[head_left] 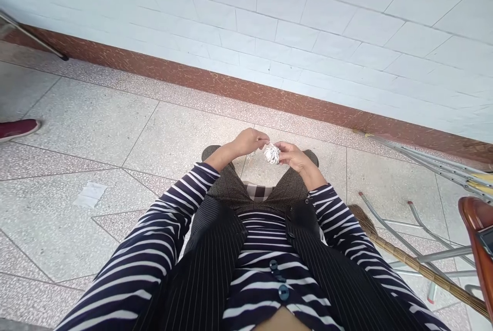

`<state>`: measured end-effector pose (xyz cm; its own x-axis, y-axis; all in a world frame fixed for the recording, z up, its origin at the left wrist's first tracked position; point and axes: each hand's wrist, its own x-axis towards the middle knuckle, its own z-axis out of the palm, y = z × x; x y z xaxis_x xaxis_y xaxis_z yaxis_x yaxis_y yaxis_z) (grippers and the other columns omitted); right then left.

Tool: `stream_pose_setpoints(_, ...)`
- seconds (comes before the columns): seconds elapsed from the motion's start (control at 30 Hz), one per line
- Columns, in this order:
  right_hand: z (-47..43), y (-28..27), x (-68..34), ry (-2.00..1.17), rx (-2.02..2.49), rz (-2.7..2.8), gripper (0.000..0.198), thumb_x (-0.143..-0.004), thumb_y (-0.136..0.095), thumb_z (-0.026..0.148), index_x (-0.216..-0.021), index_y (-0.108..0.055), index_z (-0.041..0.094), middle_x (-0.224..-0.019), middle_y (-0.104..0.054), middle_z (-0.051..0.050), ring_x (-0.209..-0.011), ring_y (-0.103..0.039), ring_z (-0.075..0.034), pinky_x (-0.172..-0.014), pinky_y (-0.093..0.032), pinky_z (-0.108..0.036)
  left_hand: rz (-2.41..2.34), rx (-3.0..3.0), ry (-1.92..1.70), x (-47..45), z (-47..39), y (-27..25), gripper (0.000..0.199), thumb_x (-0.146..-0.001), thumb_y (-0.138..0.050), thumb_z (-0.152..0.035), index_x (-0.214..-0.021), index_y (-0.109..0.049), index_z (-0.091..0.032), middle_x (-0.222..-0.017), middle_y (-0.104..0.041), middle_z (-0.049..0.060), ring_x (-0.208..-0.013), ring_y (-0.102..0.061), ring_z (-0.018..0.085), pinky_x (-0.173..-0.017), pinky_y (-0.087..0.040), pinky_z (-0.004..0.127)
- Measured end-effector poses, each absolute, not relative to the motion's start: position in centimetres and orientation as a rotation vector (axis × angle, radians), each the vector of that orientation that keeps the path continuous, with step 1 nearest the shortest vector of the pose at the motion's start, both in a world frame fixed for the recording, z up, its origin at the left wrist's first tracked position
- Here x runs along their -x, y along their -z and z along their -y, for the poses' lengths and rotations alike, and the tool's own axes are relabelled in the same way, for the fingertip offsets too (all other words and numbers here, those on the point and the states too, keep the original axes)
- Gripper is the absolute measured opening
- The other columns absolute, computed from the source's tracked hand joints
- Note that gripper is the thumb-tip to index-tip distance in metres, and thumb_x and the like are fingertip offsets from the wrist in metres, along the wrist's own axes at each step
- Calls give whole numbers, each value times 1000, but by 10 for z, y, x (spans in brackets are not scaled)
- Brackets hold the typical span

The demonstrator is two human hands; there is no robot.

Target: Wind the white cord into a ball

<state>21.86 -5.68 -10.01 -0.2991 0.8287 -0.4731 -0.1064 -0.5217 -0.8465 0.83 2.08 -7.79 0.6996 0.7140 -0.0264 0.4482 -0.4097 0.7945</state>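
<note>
In front of my knees, my right hand (293,157) grips a small ball of white cord (271,154) from its right side, the thumb and fingers curled round it. The cord is wound in many loops, and its exact material is hard to make out. My left hand (249,142) is closed in a pinch at the ball's upper left edge. A short pale strand runs between those fingertips and the ball. Both hands hang above the gap between my knees, over the speckled floor (185,125).
A tiled wall (246,18) with a brown skirting stands ahead. To the right are a broom (419,261), a metal-legged stool (427,258), folded metal frames (435,161) and a wooden edge (475,249). At left lie a paper (90,195) and someone's red shoe (19,129).
</note>
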Motion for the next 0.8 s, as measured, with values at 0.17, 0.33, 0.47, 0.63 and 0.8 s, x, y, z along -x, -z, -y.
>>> stream_pose_setpoints(0.17,62,76,-217,-1774,1065,825,43,-58,-86,21,-95,-65,23,-87,-66,3,-69,-63,-12,-54,-55,-22,-934,-1895,-478,-6,-13,86,31,-90,-54,-32,-69,-70,-16,-63,-65,0,-58,-54,11,-62,-37,24)
stream_pose_setpoints(0.33,46,54,-222,-1468,1053,856,47,-64,-87,25,-103,-62,31,-105,-66,2,-88,-67,-16,-68,-63,-28,-813,-1606,-508,-11,6,98,35,-88,-62,-42,-70,-71,-14,-71,-71,4,-69,-61,13,-73,-44,25)
stream_pose_setpoints(0.47,33,41,-226,-1284,1034,908,53,-69,-84,30,-117,-62,36,-124,-63,0,-106,-65,-20,-81,-65,-34,-714,-1295,-495,-14,12,97,33,-82,-72,-45,-81,-72,-12,-76,-73,7,-77,-67,16,-82,-49,30)
stream_pose_setpoints(0.63,31,27,-240,-1166,1058,956,47,-73,-80,34,-117,-63,33,-127,-64,-2,-110,-65,-23,-82,-66,-36,-696,-1125,-506,1,8,95,38,-78,-78,-44,-96,-71,-11,-80,-73,7,-72,-68,16,-80,-53,34)
stream_pose_setpoints(0.8,34,13,-261,-990,1094,913,47,-73,-78,32,-117,-63,31,-130,-62,-4,-113,-65,-23,-81,-66,-35,-799,-1100,-556,18,5,103,34,-78,-75,-43,-89,-69,-12,-58,-65,1,-60,-64,14,-78,-51,33)
